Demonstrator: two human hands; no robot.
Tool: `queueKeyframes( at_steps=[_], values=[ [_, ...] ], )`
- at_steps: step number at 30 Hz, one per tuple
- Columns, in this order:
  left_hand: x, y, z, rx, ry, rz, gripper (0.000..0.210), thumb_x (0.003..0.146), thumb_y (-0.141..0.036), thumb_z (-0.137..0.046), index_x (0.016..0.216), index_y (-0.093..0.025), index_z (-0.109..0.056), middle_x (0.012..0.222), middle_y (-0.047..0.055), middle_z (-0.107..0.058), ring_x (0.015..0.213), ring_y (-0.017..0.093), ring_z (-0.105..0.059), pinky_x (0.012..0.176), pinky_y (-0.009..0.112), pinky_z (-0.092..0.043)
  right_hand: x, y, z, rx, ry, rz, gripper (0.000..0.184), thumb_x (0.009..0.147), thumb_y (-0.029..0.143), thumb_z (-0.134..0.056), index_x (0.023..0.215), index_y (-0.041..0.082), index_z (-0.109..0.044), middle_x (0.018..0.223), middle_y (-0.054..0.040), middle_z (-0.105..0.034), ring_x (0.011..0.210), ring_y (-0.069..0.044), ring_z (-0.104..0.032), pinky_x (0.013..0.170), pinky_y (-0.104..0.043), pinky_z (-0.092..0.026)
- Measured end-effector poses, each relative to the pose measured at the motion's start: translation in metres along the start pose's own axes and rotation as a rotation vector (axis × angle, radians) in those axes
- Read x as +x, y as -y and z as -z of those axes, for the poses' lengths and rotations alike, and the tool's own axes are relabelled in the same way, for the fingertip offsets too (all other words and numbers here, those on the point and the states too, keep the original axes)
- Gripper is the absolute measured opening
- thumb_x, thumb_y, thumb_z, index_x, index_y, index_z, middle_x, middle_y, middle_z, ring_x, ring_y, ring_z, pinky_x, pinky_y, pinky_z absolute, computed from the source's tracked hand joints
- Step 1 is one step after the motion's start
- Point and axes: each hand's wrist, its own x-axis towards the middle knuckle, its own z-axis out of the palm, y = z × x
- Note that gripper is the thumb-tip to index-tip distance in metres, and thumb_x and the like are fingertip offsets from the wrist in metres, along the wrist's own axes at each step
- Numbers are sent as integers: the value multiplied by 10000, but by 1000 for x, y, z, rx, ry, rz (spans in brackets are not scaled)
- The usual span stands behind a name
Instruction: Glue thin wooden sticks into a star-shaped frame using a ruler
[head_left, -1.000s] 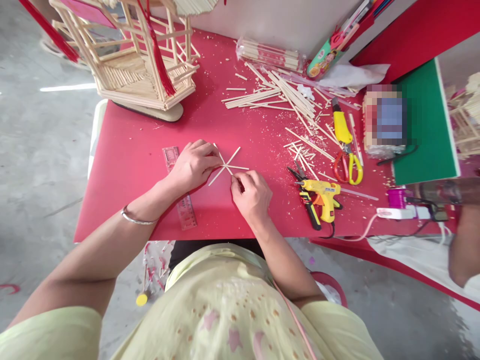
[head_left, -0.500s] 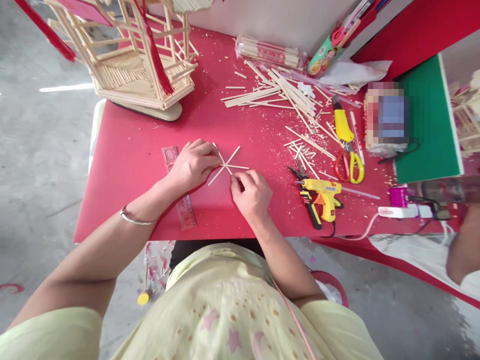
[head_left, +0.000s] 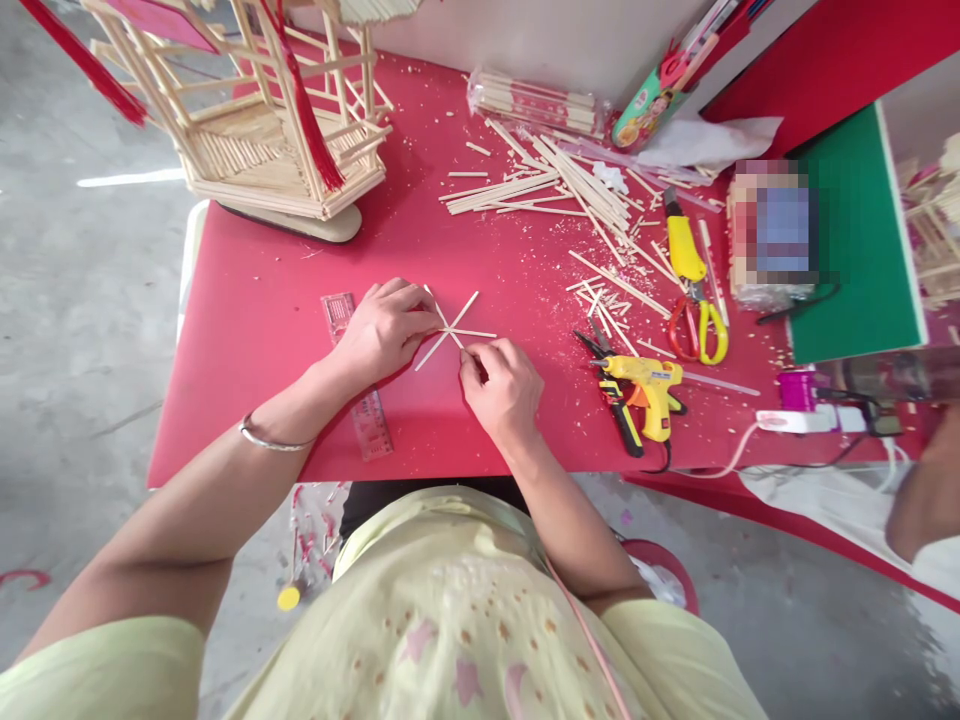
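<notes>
A star of thin wooden sticks (head_left: 459,317), joined or crossing at its middle, lies on the red tabletop (head_left: 255,370). My left hand (head_left: 390,325) pinches its left side, thumb and fingers meeting close to the centre. At the lower right, my right hand (head_left: 504,385) grips the end of another stick of the star between thumb and forefinger. Under my left wrist runs a clear plastic ruler (head_left: 373,425), partly covered by the arm.
A pavilion-like stick model (head_left: 277,190) with red tassels stands at the back left. Loose sticks (head_left: 517,192) and splinters lie beyond my hands. To the right are a yellow glue gun (head_left: 649,385), pliers (head_left: 622,420), scissors (head_left: 705,330) and a yellow cutter (head_left: 684,245). Another person's arm (head_left: 926,490) shows far right.
Both hands keep their hold on the stick star, with no clear movement. The whole view has shifted very slightly, and the other person's arm at the right edge has moved a little.
</notes>
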Motion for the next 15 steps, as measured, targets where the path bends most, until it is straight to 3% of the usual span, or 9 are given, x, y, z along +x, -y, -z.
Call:
queueKeyframes(
  at_steps=[15],
  values=[
    [0,1,0,-1,7,6,336,1043,-222,-518,1036,-261,-852,1078,100,-761,997,265,-616,907,443,-476,0,1,0,5,-6,-1,156,1048,280,-650,999,244,-794,964,-47,-753,899,-190,-691,730,-299,-449]
  ],
)
